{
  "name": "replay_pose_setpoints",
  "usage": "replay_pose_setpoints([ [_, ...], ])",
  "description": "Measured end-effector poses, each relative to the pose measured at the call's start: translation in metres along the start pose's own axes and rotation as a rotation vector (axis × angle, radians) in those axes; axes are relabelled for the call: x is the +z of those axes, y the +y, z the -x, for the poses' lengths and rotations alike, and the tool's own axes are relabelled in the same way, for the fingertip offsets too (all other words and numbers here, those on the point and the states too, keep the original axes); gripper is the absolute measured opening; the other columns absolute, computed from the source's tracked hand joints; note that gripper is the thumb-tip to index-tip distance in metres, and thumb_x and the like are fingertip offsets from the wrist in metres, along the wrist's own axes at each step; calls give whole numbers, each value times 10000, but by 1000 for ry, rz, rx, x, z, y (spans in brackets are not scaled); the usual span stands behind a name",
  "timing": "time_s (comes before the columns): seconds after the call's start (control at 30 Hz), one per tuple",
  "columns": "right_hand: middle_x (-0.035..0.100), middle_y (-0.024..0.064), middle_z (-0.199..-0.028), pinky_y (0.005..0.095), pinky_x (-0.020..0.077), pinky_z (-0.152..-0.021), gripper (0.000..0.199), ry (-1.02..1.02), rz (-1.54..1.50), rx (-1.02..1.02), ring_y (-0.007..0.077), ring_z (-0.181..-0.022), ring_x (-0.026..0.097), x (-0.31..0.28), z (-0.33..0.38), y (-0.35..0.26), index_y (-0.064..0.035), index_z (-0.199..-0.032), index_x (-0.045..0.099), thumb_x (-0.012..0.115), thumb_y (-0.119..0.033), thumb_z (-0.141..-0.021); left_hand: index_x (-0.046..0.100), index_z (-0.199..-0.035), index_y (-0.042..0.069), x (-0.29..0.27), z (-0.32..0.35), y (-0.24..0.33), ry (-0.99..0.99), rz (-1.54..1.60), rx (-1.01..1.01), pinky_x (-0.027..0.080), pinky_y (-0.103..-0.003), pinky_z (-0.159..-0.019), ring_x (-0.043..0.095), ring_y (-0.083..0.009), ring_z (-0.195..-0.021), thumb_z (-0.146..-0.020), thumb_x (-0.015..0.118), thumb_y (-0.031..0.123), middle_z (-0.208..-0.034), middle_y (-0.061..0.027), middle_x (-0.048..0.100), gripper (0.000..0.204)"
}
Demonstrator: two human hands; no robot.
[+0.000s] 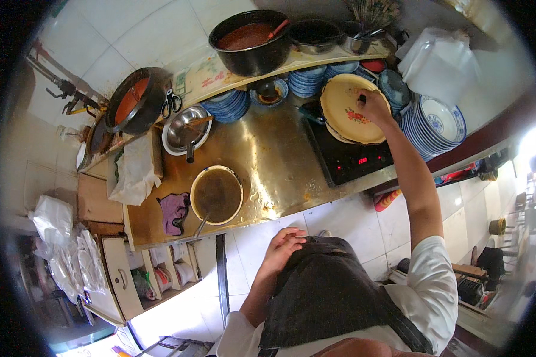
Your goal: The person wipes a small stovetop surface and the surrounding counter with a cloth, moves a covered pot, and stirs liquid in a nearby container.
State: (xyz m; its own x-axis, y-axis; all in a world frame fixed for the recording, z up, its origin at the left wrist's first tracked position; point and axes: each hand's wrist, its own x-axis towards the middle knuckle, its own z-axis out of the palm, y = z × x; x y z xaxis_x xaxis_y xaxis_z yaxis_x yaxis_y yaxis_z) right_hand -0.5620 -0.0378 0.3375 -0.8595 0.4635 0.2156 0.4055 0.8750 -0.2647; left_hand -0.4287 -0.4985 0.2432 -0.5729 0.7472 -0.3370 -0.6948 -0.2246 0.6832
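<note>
My right hand (372,106) reaches to the far right, its fingers closed on the dark knob of a cream enamel lid (342,122) with a red flower print. The lid covers a light-coloured vessel, mostly hidden, on a black induction cooktop (339,169) with a lit red display. My left hand (284,249) is held at my waist in front of the dark apron (321,291), its fingers curled together. A small thin thing seems to be at its fingertips, too small to make out.
On the metal counter (268,149) stand a basin of brownish liquid (217,193), a purple cloth (173,213) and a steel bowl (181,128). Stacked blue-rimmed plates (435,128) flank the cooktop. Pots of red sauce (244,38) sit along the back shelf, near scissors (171,103).
</note>
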Motion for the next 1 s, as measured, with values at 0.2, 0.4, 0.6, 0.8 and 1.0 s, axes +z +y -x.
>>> replay_pose_setpoints([
  [0.2, 612, 211, -762, 398, 480, -591, 235, -74, -39, -48, 289, -666, 609, 8, -10, -3, -46, -955, 623, 586, -157, -751, 529, -1109, 48, -41, 43, -10, 349, 108, 107, 498, -252, -723, 605, -190, -897, -863, 511, 16, -1073, -128, 586, 248],
  [0.4, 614, 190, -753, 409, 494, -650, 233, -54, 67, -104, 306, -706, 611, 45, -23, 22, -57, -974, 609, 581, -167, -770, 546, -1067, 56, -60, 35, -31, 460, 27, 30, 491, -230, -679, 597, -147, -819, -848, 533, 10, -1015, -89, 603, 224],
  [0.6, 619, 188, -877, 413, 494, -710, 276, -54, 113, 36, 312, -814, 602, 60, -24, 22, -65, -1036, 585, 574, -190, -790, 533, -1073, 52, -65, 24, -31, 404, -23, 34, 480, -221, -678, 597, -140, -814, -855, 537, 22, -1008, -82, 603, 220],
  [0.8, 627, 187, -900, 401, 505, -716, 346, -153, 117, 41, 314, -801, 609, 52, -26, 18, -71, -1115, 572, 582, -191, -791, 544, -1053, 62, -76, 36, -37, 489, -95, 11, 475, -231, -682, 599, -136, -804, -851, 542, 32, -973, -72, 617, 204],
  [1.0, 638, 191, -879, 399, 510, -680, 363, -51, 40, 26, 310, -755, 622, 51, -21, 12, -69, -1112, 576, 612, -199, -775, 544, -1047, 57, -97, 50, -48, 515, -127, 23, 480, -271, -709, 585, -152, -808, -846, 528, 62, -961, -78, 603, 201],
])
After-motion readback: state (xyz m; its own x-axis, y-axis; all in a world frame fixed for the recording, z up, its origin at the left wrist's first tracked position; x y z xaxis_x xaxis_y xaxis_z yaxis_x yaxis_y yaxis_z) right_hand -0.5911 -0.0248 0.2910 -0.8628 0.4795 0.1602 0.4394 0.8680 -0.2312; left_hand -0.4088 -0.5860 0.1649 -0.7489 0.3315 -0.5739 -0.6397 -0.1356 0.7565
